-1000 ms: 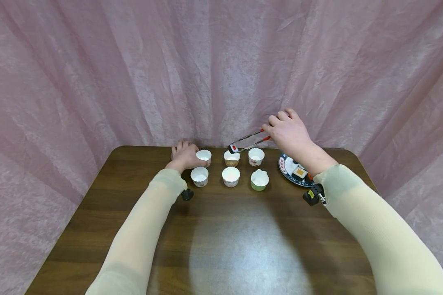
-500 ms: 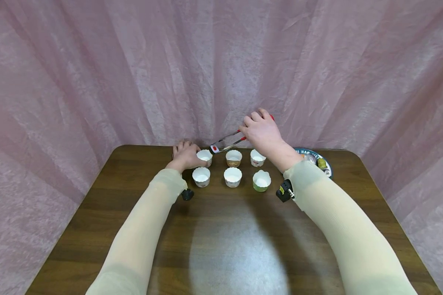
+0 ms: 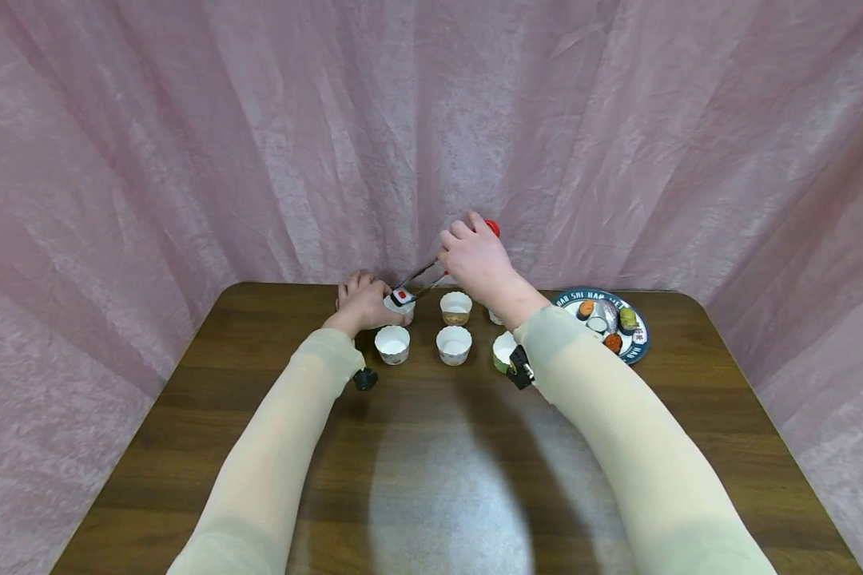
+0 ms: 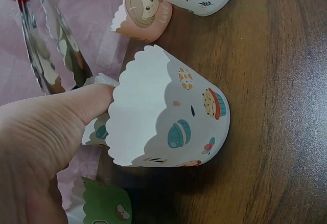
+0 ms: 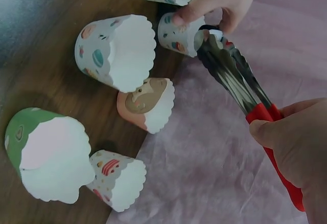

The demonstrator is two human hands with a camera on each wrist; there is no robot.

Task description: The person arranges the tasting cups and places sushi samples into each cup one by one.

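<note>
My left hand (image 3: 363, 303) holds the back-left paper baking cup (image 5: 168, 32), its thumb on the near side. With my right hand (image 3: 477, 259) I grip the red handles of metal tongs (image 5: 230, 78). A sushi roll piece (image 3: 401, 296), black outside and white with a red centre, is pinched in the tongs' tips. It overlaps the held cup's opening in the head view. In front of that cup stands a white patterned baking cup (image 3: 391, 345). Two cups stand in the middle, a brown one (image 3: 456, 308) behind a white one (image 3: 453, 345).
A green cup (image 3: 503, 351) and another patterned cup (image 5: 117, 180) stand partly behind my right arm. At the back right, a blue-rimmed plate (image 3: 640, 349) bears several sushi pieces (image 3: 627, 319). A further green cup (image 4: 107, 203) shows beyond my left hand. Behind the table hangs a pink curtain (image 3: 431, 120).
My right hand has moved left with the tongs and sushi piece, from above the middle back cup to the back-left one. The plate has come into fuller view. My left hand has stayed put.
</note>
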